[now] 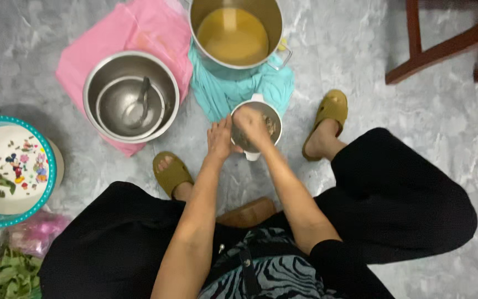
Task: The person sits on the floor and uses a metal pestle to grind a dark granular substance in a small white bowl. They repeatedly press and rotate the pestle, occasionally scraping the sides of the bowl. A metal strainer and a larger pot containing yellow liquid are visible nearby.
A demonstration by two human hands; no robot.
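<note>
A white blender jug [259,103] stands on the grey floor between my feet. My left hand [219,138] grips its left side and steadies it. My right hand [252,126] reaches down into the jug's mouth, fingers curled among a pale mash; whether it holds any of it is hidden. A large steel pot [236,33] of yellowish liquid stands just beyond the jug on a teal cloth [222,94].
Nested steel bowls [131,97] with a ladle rest on a pink cloth [134,27] at the left. A teal-rimmed cartoon bowl [9,169] sits far left, green leaves [6,274] below it. Dark wooden chair legs [443,39] stand top right. I wear olive slippers [330,113].
</note>
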